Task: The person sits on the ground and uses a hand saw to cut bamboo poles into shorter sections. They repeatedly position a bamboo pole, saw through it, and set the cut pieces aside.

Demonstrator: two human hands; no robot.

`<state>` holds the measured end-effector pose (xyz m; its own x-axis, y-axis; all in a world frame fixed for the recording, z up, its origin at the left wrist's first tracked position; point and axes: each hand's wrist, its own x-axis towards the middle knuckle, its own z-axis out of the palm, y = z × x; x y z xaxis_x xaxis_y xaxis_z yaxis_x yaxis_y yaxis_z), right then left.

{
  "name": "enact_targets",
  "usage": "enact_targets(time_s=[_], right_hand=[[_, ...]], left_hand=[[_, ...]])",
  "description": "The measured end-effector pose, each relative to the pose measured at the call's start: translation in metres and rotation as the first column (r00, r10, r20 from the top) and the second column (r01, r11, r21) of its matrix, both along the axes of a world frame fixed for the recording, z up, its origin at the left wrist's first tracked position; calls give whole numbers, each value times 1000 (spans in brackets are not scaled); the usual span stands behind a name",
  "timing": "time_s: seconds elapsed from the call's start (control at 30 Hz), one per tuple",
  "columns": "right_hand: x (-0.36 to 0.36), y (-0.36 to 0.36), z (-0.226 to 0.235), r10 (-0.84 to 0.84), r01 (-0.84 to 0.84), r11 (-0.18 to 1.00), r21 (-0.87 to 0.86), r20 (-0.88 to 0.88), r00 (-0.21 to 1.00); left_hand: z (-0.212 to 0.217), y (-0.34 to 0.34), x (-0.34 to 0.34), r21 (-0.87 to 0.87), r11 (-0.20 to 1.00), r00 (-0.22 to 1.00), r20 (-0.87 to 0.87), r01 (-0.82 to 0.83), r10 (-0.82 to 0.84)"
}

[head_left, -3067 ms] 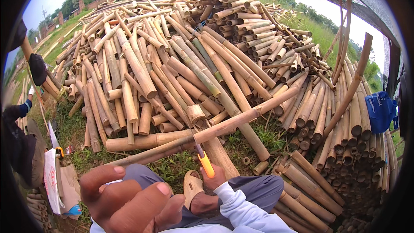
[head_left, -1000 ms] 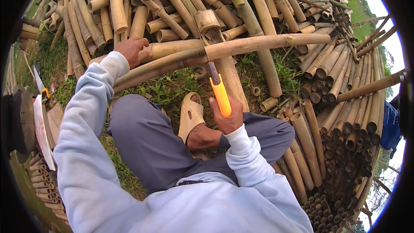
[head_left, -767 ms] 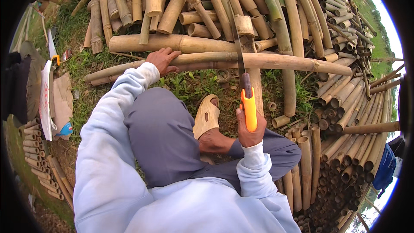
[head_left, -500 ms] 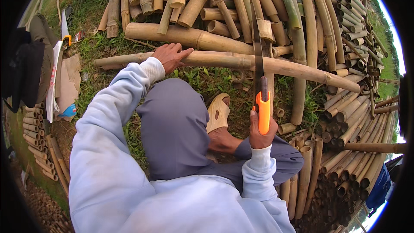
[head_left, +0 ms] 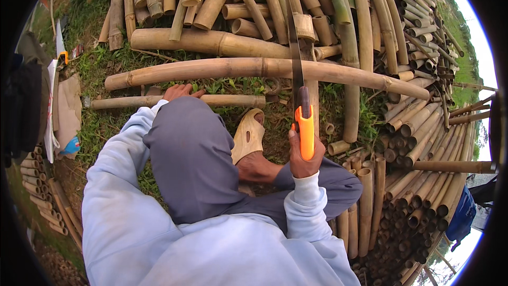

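My right hand (head_left: 305, 154) is closed round the orange handle of a handsaw (head_left: 306, 135). The saw's dark blade points away from me and crosses over a long bamboo pole (head_left: 211, 69), right of the pole's middle. Nearer to me, a shorter, thinner bamboo pole (head_left: 235, 100) lies roughly parallel to it on the grass. Beyond my raised knee, my left hand (head_left: 181, 91) grips this shorter pole left of its middle, its fingers over the far side. The knee hides part of that hand and wrist.
Cut bamboo pieces (head_left: 211, 8) are heaped at the far side, before a thick bamboo length (head_left: 211, 42). More bamboo stacks (head_left: 423, 137) stand at the right. Another orange-handled saw (head_left: 63, 55), cardboard (head_left: 69, 103) and dark cloth (head_left: 32, 95) lie at the left. My sandalled foot (head_left: 248, 135) is close to the poles.
My left hand has left the long pole and come nearer to me, onto the shorter pole, which now shows. The saw stays over the long pole. The whole view has shifted slightly.
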<state>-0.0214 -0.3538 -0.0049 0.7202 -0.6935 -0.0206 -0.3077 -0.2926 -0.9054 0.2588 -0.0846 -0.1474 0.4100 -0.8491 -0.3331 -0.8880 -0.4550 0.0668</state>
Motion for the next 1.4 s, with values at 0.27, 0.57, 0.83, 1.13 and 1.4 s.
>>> enact_targets(time_s=[0.27, 0.57, 0.83, 1.13, 1.4], right_hand=[[-1, 4, 6, -23, 25, 998, 61, -30, 999], [-1, 1, 5, -7, 6, 1000, -23, -28, 1000], [-79, 52, 29, -25, 19, 998, -53, -113, 993], [2, -1, 18, -42, 42, 999, 3, -58, 997], [-113, 56, 36, 24, -39, 993, -115, -126, 992]], left_hand=[[35, -56, 24, -574, 813, 979, 88, -101, 184], [21, -92, 39, -322, 900, 954, -40, -292, 296], [21, -84, 46, -272, 914, 953, -46, -301, 300], [16, -104, 49, -293, 925, 970, -37, -242, 242], [14, -86, 56, -242, 926, 957, -42, -290, 289]])
